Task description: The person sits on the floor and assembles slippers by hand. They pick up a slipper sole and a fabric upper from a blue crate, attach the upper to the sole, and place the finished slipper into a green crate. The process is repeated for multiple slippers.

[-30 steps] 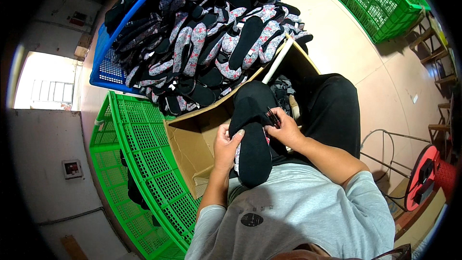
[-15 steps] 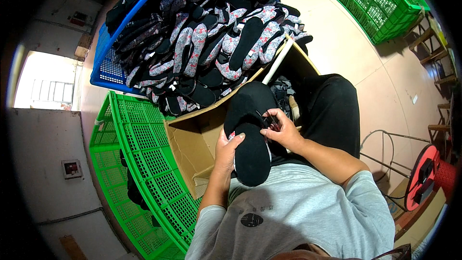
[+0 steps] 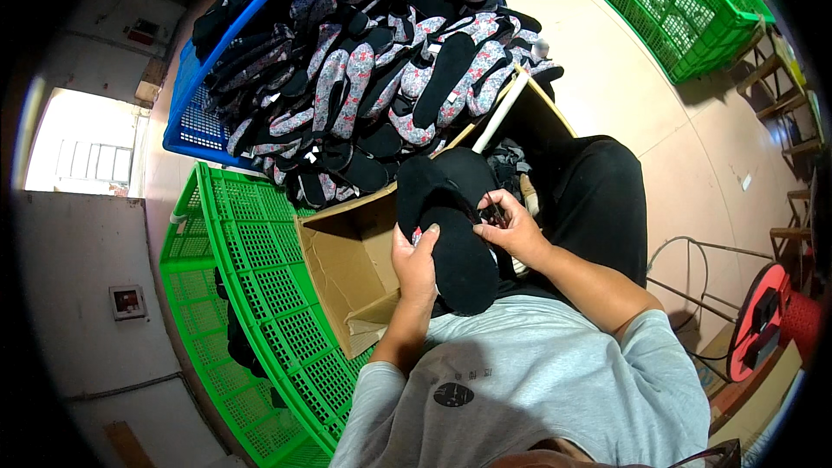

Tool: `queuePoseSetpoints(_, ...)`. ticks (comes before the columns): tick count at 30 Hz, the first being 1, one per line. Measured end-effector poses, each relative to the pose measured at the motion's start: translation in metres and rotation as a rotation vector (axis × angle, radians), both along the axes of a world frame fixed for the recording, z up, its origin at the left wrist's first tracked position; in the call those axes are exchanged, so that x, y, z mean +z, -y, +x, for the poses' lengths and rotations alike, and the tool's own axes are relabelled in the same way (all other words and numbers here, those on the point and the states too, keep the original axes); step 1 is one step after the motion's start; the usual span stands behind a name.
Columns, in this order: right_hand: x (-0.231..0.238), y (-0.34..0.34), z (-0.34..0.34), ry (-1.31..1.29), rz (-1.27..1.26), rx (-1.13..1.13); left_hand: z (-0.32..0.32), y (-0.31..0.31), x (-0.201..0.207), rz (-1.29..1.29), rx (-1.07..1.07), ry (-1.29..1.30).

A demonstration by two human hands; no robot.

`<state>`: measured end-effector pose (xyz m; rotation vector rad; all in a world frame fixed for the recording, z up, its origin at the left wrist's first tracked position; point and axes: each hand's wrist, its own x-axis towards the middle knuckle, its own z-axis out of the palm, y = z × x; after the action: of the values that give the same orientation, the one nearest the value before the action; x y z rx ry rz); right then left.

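A black slipper [image 3: 465, 264] with a patterned edge lies tilted over my lap, its sole end toward my shirt. Around its left side my left hand [image 3: 414, 264] is closed, the thumb pressing on top beside a bit of red and white fabric. At the slipper's right edge, my right hand [image 3: 517, 232] is closed on a small dark pair of scissors [image 3: 494, 211], mostly covered by the fingers. Thumb and fingertips of that hand are close against the slipper's side; whether they pinch a thread there is too small to tell.
A blue crate [image 3: 184, 104] ahead overflows with slippers [image 3: 357, 78], black and flower-patterned. An open cardboard box [image 3: 338, 260] stands left of my lap, beside a green crate [image 3: 260, 295]. More green crates [image 3: 659, 17] stand far right. A red round stand [image 3: 752, 321] is at right.
The slipper has turned and shifted, its near end moving up and to the right. My left hand has gone along with it; my right hand stays at its right edge.
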<state>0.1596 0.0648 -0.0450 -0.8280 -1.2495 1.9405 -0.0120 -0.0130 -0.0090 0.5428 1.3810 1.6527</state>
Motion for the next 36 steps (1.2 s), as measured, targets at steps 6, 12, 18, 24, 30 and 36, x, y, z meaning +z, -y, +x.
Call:
queuePoseSetpoints(6,-0.008,0.005,-0.006,0.022,0.067,-0.075,0.002,0.0,-0.003,-0.049,-0.003,-0.059)
queuePoseSetpoints(12,-0.011,0.006,-0.005,0.154,0.143,-0.087,0.004,0.0,-0.003,-0.067,0.009,-0.074)
queuePoseSetpoints(18,-0.022,0.007,-0.008,0.19,0.116,-0.133,0.006,0.0,-0.009,-0.092,-0.008,-0.219)
queuePoseSetpoints(24,-0.009,-0.001,-0.005,0.203,0.171,-0.294,0.013,0.002,0.005,-0.291,-0.146,-0.767)
queuePoseSetpoints(30,0.003,-0.01,0.001,0.271,0.24,-0.343,0.015,0.005,-0.002,-0.18,-0.178,-0.814)
queuePoseSetpoints(36,-0.002,-0.012,0.0,0.279,0.252,-0.366,0.011,0.007,-0.011,-0.137,-0.176,-0.744)
